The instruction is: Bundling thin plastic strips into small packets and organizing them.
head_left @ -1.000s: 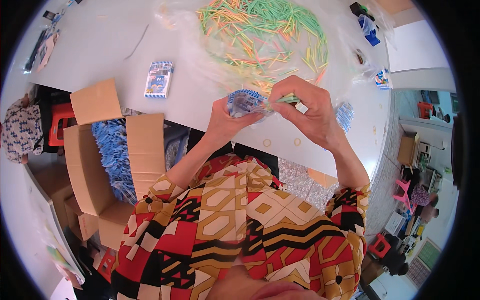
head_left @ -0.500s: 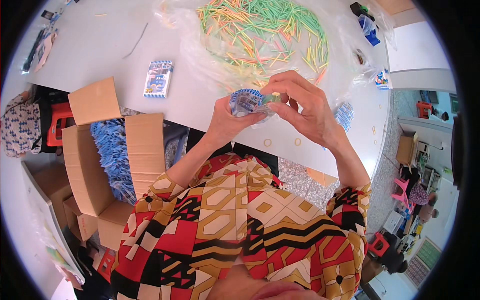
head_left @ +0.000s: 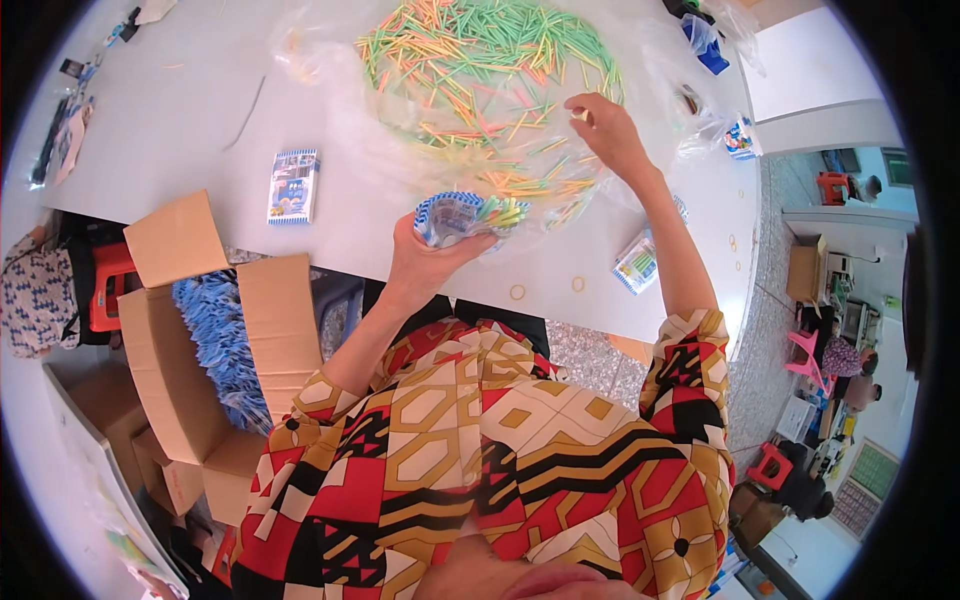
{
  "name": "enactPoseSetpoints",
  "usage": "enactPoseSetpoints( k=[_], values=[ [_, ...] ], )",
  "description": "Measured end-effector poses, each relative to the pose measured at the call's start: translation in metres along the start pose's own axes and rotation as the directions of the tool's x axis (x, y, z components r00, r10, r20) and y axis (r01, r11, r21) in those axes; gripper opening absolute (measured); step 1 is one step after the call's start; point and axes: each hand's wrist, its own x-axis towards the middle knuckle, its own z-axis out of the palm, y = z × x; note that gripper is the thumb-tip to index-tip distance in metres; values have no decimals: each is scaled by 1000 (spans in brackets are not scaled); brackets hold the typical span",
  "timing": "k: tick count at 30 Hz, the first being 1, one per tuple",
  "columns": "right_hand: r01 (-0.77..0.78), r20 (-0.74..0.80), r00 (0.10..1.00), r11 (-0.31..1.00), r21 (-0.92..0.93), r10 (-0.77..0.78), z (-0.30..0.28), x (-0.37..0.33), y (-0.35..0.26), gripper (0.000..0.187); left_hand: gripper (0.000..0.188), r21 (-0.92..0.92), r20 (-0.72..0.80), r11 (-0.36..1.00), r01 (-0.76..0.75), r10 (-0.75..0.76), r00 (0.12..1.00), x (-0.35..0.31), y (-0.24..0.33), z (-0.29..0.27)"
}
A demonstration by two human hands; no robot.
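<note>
Right now your left hand point(head_left: 425, 262) is closed around a small blue-and-white packet point(head_left: 455, 215), thumb on the near face and fingers curled behind it, with the packet's open mouth turned away from you and to the right. A few green and yellow sticks point(head_left: 503, 210) already poke out of that mouth, their long axes running roughly left to right, pointing toward the pile.

Your right hand point(head_left: 612, 138) is up and to the right of that grip, out over the heap of coloured sticks point(head_left: 480, 70) spread on clear plastic sheeting point(head_left: 640, 60) on the white table point(head_left: 170, 130). Its fingers are bent inward and pinched near the heap's right edge; whether they have a stick between them is too small to tell.

The relation that matters: the packet lies down and to the left of the right-hand grip, near the table's front edge, while the heap lies beyond the packet. The right hand is much the nearer one to the sticks; the left hand is well apart from the bulk of them. The sticks in the heap lie every which way, so any picked stick would, in my judgement, need its long axis lined up with the packet's mouth.

Left of your left hand, a second flat packet point(head_left: 294, 185) lies on the table, and below it an open cardboard box point(head_left: 190, 330) holds more blue packets.
</note>
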Motion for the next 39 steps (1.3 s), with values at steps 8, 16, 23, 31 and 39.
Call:
enactPoseSetpoints(
  k=[8, 16, 23, 31, 39],
  values=[
    [235, 118, 971, 931, -279, -210, 34, 29, 4, 25, 28, -6, -20, 1000, -24, 24, 1000, 1, -2, -2],
    [421, 321, 901, 770, -479, -293, 38, 40, 4, 24, 26, 19, -60, 999, -26, 27, 998, -2, 0, -7],
    [229, 124, 971, 945, -233, -205, 25, 36, 1, 17, 28, -15, -40, 999, -38, 38, 998, -2, 0, -6],
    [-140, 53, 988, 691, 709, 145, -44, -1, -105, 5, 29, -29, -35, 999, -32, 31, 999, -1, -5, -5],
    [-198, 196, 978, 613, 765, 71, -63, -39, -166, 11, 27, -63, -3, 997, -36, 35, 999, 1, -5, 8]
  ],
)
